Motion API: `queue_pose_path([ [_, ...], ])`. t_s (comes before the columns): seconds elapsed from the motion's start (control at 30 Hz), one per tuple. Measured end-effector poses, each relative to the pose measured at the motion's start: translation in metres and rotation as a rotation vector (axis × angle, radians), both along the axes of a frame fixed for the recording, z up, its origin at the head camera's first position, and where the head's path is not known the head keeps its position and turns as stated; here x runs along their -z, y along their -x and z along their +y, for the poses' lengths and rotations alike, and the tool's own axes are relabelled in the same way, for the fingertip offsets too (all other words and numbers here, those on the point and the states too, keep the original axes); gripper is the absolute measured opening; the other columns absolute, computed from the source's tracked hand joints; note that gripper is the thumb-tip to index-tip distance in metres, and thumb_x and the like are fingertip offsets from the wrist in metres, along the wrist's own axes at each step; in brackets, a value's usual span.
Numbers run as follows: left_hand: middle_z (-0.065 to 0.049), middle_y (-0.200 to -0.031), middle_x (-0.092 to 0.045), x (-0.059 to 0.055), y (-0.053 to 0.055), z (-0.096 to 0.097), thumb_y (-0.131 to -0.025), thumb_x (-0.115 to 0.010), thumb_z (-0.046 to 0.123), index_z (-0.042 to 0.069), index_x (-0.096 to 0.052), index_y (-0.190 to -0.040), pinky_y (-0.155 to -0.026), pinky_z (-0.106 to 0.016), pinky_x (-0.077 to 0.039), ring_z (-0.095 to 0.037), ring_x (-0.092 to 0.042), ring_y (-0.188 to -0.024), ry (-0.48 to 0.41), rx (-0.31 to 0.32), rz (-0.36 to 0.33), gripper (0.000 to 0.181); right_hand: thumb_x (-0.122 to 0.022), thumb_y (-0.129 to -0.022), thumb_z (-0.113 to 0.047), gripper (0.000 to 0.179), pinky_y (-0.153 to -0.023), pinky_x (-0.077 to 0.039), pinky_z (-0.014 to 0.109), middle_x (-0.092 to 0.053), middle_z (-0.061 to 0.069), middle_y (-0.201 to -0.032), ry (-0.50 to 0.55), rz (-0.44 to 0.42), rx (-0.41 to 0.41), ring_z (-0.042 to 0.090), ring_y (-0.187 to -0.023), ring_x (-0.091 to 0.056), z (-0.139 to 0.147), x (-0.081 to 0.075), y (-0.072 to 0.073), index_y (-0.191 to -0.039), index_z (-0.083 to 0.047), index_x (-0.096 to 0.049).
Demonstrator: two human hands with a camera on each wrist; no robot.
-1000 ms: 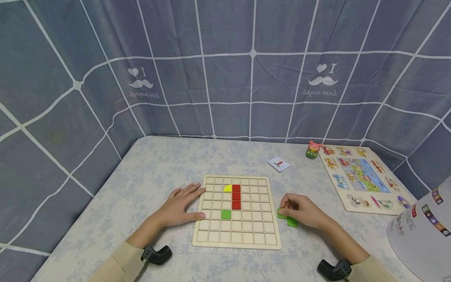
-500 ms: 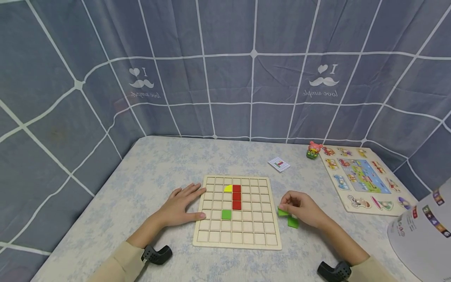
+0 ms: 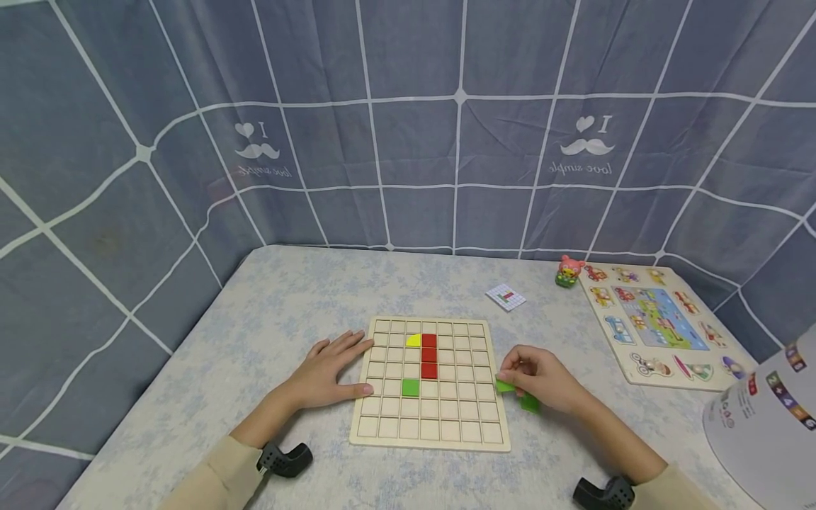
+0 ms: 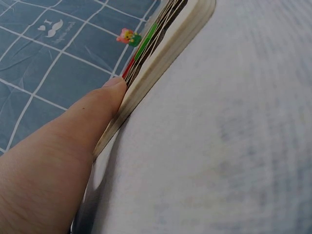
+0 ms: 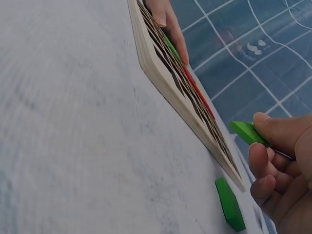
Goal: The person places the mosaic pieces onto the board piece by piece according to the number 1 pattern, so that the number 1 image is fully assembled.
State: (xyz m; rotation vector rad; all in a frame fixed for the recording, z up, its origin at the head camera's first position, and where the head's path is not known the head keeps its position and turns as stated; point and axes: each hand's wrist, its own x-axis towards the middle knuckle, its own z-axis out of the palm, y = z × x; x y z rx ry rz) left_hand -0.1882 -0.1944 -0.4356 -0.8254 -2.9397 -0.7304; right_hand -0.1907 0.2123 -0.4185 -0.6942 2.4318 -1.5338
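Observation:
A wooden grid board (image 3: pixel 459 411) lies flat on the table, holding red tiles (image 3: pixel 429 356), a yellow rounded tile (image 3: pixel 414 340) and a green square tile (image 3: pixel 411 387). My left hand (image 3: pixel 321 375) rests at its left edge, fingers spread, with the thumb and fingertips touching the frame. Just off the right edge, my right hand (image 3: pixel 542 379) pinches a green tile (image 5: pixel 248 132) between thumb and fingers, raised above the table in the right wrist view. Another green tile (image 5: pixel 229 204) lies on the table beneath that hand.
Behind the board lies a small pattern card (image 3: pixel 506 297) with a printed grid. A pink and green figurine (image 3: pixel 569 271) stands at the back right beside a wooden picture puzzle (image 3: pixel 663 326). A white cylindrical container (image 3: pixel 758 425) stands at the right edge.
The right hand has lifted the green tile it pinches and brought it slightly left, to the board's right edge. The left hand has stayed in place.

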Motion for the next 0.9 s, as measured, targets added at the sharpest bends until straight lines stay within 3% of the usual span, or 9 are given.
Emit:
queue_pose_path([
  [0.63, -0.01, -0.158, -0.029, 0.0, -0.001, 0.0, -0.085, -0.065, 0.058, 0.017, -0.038, -0.152, -0.111, -0.061, -0.012, -0.032, -0.02, -0.146, -0.001, 0.002, -0.001, 0.084, -0.068, -0.092, -0.009, 0.008, -0.056, -0.054, 0.032, -0.065, 0.009, -0.08, 0.084, 0.041, -0.17, 0.019, -0.06, -0.061, -0.034, -0.001, -0.002, -0.091, -0.003, -0.063],
  [0.9, -0.01, -0.158, -0.029, 0.0, 0.0, 0.0, -0.085, -0.065, 0.059, 0.018, -0.038, -0.152, -0.111, -0.061, -0.012, -0.031, -0.02, -0.146, -0.004, 0.006, 0.0, 0.084, -0.069, -0.092, -0.009, 0.009, -0.058, -0.055, 0.034, -0.066, 0.009, -0.081, 0.097, 0.015, -0.185, 0.02, -0.063, -0.062, -0.053, -0.002, -0.003, -0.092, -0.002, -0.063],
])
